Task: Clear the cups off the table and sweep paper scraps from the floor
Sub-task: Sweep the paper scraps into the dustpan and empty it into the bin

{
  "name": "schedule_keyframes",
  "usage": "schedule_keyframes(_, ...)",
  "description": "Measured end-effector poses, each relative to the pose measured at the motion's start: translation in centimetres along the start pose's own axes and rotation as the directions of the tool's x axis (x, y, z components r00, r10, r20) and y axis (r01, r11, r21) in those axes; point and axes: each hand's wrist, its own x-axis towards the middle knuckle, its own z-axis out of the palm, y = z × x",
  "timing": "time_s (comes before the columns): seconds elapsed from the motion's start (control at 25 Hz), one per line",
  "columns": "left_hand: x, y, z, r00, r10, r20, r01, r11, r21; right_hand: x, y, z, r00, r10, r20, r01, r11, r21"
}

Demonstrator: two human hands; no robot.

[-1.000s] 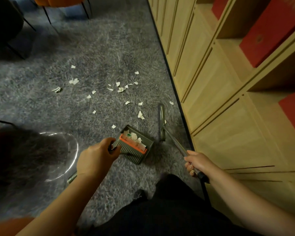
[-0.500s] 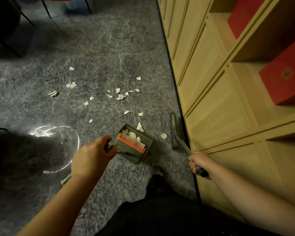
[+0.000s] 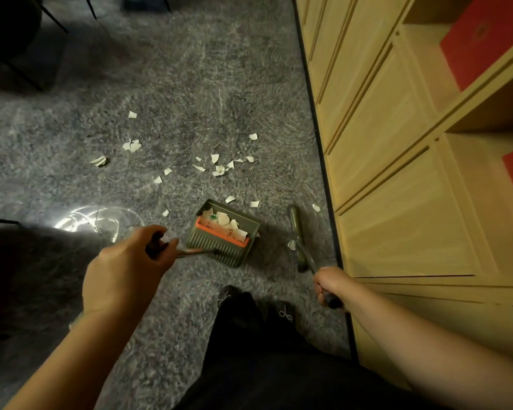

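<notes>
Grey carpet covers the floor, dim at upper left where thin dark chair legs stand. At far left a clear glass-like round object catches a bright glare; what it is cannot be told. Left hand, seen from the back, has its grip curled round the dark end of the dustpan handle, fingers wrapped, thumb along the shaft. The green dustpan rests on the carpet just ahead of that hand, an orange comb strip across its toothed edge, several white scraps and one small green bit lying inside. Paper scraps lie scattered on the carpet beyond the pan: a loose cluster at centre, a few more apart toward the left, two just beside the pan's far rim, one near the cabinet base. Below centre, dark trousers and two dark shoes stand on the carpet. Right of the pan, the broom lies low to the floor with its green head pointing away, one scrap touching it. Right hand has its grip closed tight round the broom's shaft, black end cap showing below the fist. Pale wooden cabinet fills the right side, with red boxes in its open shelves.
</notes>
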Motion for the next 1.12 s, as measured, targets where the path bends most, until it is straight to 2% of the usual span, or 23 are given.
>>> schedule_keyframes(0.16,3.1,-1.9,-1.5,1.0,-0.022,-0.022,0.022,1.0,-0.001,0.3,-4.7,4.3,0.999,0.029,0.041,-0.031,0.998,0.049)
schedule_keyframes(0.32,6.4,-4.5,-3.1,0.997,-0.045,-0.06,0.046,0.999,0.017,-0.3,-9.3,7.9,0.997,-0.011,0.079,0.005,0.996,0.085)
schedule_keyframes(0.52,9.6,-6.6,-3.3,0.997,-0.064,-0.041,0.066,0.997,0.045,-1.9,-14.2,10.3,0.981,-0.054,0.186,-0.004,0.954,0.301)
schedule_keyframes(0.64,11.4,-6.7,-2.8,0.999,-0.035,-0.001,0.035,0.997,0.066,-2.7,-15.7,10.7,0.976,-0.096,0.196,0.037,0.957,0.286)
schedule_keyframes(0.84,14.2,-5.0,-1.9,0.999,0.0,0.052,-0.001,1.0,0.03,-3.5,-16.2,7.5,0.982,-0.125,0.144,0.072,0.943,0.326)
schedule_keyframes(0.96,15.6,-3.2,-0.9,0.998,0.057,0.039,-0.057,0.998,-0.017,-2.8,-16.5,4.1,0.991,-0.108,0.079,0.072,0.93,0.36)
schedule_keyframes(1.12,18.0,0.3,0.7,0.996,0.078,0.042,-0.078,0.997,-0.014,-0.8,-17.6,-0.2,0.998,-0.062,0.0,0.059,0.945,0.323)
